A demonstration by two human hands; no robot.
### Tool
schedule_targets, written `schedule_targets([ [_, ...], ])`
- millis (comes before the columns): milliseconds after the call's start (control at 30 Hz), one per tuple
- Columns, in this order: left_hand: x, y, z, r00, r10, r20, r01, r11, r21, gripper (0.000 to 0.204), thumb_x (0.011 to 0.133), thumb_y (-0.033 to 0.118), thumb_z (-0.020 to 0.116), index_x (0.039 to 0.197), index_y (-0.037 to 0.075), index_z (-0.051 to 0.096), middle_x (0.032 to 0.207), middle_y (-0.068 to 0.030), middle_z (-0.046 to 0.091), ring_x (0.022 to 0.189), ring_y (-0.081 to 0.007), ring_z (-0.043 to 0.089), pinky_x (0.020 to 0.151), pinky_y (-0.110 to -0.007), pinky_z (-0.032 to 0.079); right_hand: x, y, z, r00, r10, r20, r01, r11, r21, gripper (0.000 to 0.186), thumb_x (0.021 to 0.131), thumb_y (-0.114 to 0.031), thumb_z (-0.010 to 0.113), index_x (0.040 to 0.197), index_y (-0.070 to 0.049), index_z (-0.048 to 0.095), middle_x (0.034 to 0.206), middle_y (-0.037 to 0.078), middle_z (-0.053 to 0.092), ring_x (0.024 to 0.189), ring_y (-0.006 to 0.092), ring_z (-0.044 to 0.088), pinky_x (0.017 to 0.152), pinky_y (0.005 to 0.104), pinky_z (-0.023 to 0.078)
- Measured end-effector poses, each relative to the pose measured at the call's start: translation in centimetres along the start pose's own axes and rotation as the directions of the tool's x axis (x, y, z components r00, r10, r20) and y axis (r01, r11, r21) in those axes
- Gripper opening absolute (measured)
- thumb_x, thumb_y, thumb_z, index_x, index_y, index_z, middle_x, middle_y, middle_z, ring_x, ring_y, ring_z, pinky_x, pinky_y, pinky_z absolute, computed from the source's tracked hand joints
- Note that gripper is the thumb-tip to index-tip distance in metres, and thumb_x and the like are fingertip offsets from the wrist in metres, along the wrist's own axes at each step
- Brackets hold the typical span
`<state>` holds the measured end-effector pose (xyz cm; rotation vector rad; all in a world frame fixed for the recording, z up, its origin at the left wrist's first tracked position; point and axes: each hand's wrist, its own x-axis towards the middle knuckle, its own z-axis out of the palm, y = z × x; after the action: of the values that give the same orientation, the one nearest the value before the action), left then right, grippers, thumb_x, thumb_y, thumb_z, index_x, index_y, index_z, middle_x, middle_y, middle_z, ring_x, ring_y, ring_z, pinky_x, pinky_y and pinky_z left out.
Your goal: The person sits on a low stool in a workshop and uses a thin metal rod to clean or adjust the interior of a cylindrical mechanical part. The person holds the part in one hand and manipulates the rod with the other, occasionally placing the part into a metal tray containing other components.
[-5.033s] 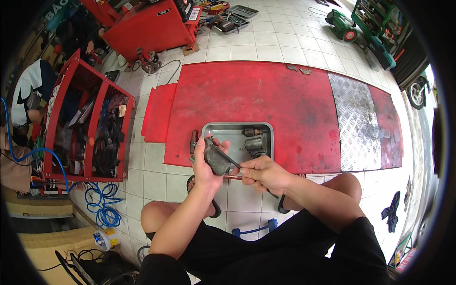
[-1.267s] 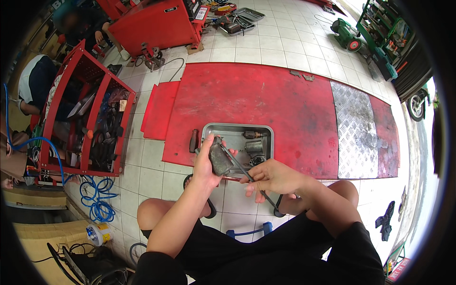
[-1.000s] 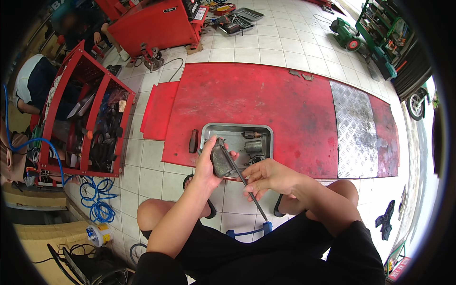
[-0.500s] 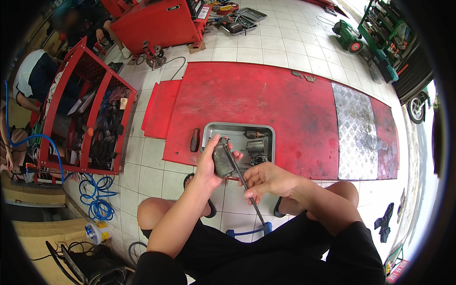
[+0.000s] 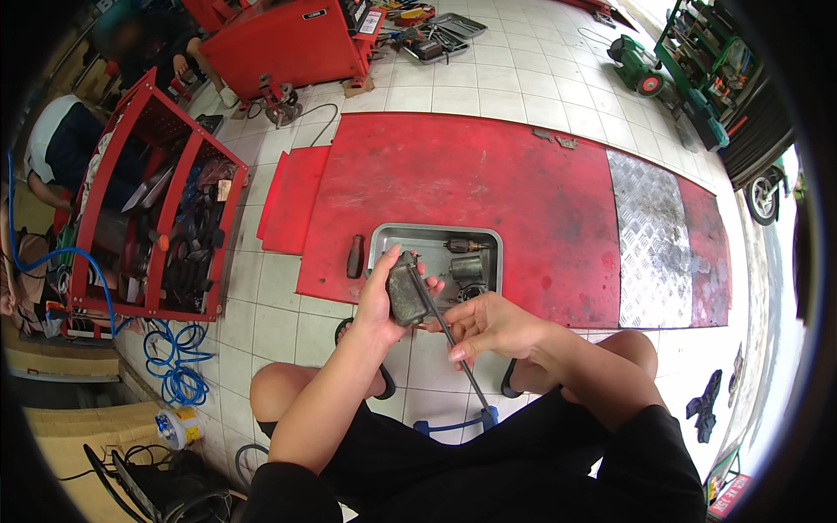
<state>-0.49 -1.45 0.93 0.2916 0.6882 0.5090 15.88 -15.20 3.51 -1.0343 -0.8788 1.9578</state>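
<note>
A grimy grey metal part (image 5: 407,295), blocky with rounded edges, rests in my left hand (image 5: 375,296), its fingers wrapped behind it and the thumb along its upper left side. A long, thin dark rod (image 5: 445,329) runs from the part's right side down toward my lap. Its lower end meets a blue bar (image 5: 453,427) with thicker ends; whether they are one tool I cannot tell. My right hand (image 5: 497,329) is closed lightly round the rod's middle, thumb in front. Just beyond, a metal tray (image 5: 436,230) holds an armature (image 5: 462,246), a metal cylinder (image 5: 466,267) and other parts.
A dark-handled tool (image 5: 356,256) lies left of the tray on the red platform (image 5: 453,174), which has a tread-plate strip (image 5: 652,235). At left stand a red shelf cart (image 5: 157,200) and coiled blue hose (image 5: 174,357). Two people are near the cart.
Both hands keep their places on the part and the rod. My right fingers have shifted slightly along the rod, and the whole view has drifted a little.
</note>
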Motion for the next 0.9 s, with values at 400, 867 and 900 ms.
schedule_targets([
  [400,-0.3,0.2,0.5,0.999,0.016,0.028,-0.017,0.998,0.053,0.037,0.094,0.039,0.059,0.107,0.004,0.057,0.086,-0.0103,0.061,0.078,-0.0255,0.064,0.088,-0.046,0.055,0.2,0.7,0.3,0.995,0.038,-0.092,-0.019,0.978,0.206,0.038,0.086,-0.009,0.075,0.117,0.007,0.059,0.086,0.013,0.07,0.077,0.0204,0.07,0.063,0.0295,0.056],
  [867,0.0,0.0,-0.2,0.999,-0.019,0.034,0.019,1.0,0.01,0.032,0.093,0.036,0.064,0.105,0.007,0.058,0.085,-0.0097,0.061,0.077,-0.028,0.065,0.085,-0.049,0.056,-0.5,-0.8,0.8,0.995,0.095,-0.009,-0.092,0.976,0.196,0.042,0.092,-0.015,0.069,0.127,0.004,0.054,0.098,0.015,0.07,0.093,0.0231,0.071,0.073,0.0305,0.056],
  [900,0.0,0.0,-0.1,1.0,-0.014,0.026,0.013,0.999,0.029,0.034,0.093,0.037,0.063,0.106,0.006,0.058,0.086,-0.0098,0.061,0.077,-0.027,0.065,0.086,-0.048,0.056,-0.4,-0.6,0.5,0.995,0.103,-0.012,-0.099,0.981,0.164,0.043,0.092,-0.015,0.07,0.127,0.004,0.054,0.099,0.015,0.069,0.093,0.023,0.071,0.074,0.0307,0.056],
])
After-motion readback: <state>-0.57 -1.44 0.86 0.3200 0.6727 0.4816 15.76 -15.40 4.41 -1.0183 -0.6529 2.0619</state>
